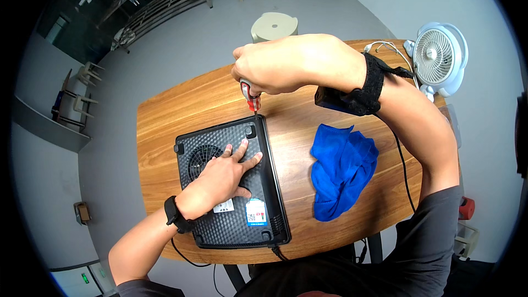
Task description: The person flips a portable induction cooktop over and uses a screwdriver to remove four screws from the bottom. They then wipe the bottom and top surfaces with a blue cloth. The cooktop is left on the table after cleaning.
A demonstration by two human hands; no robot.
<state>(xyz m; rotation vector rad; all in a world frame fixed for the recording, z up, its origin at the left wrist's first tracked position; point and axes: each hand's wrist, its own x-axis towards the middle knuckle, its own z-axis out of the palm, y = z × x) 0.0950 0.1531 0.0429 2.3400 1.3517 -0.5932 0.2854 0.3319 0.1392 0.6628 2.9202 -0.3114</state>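
Note:
A black induction cooktop (pixel 243 173) lies upside down on the wooden table, its round fan grille, rubber feet and labels facing up. My left hand (pixel 222 175) rests flat on its textured underside with fingers spread, partly hiding the grille. Above the cooktop's far right corner, my right hand (pixel 264 66) is closed around a red and grey screwdriver (pixel 252 100). The screwdriver stands nearly upright, its shaft reaching down to that corner; the tip's exact seat cannot be made out. To the right of the cooktop lies a crumpled blue cloth (pixel 342 171).
A white fan (pixel 437 55) and a white cable (pixel 392 45) are at the table's far right. A black power cord (pixel 277 251) leaves the cooktop at the near edge. A plastic stool (pixel 274 27) stands beyond the table. A black cable hangs from my right forearm.

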